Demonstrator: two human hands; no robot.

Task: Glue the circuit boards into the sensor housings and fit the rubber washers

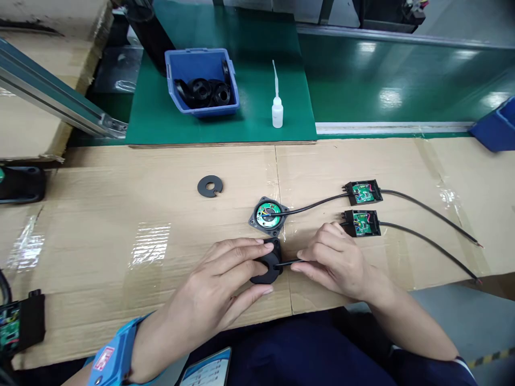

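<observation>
My left hand [231,276] is closed around a black square housing with a round black cover [267,273] on its face, fingers pressing on it from above and the side. In my right hand [338,260] a black cable [286,262] is pinched just right of that housing. The cable enters a notch in the cover, and a black box with a green circuit board [362,223] lies beyond my right hand. Just above sits a second housing [269,215] with its round green board exposed, wired to another black box [363,192]. A loose notched black disc [210,186] lies to the upper left.
On a raised green board [249,131] stand a blue bin [203,110] of black round parts and a white dropper bottle [277,113]. A blue container [497,128] is at the right edge. Another black box with a board [24,324] lies at the left edge.
</observation>
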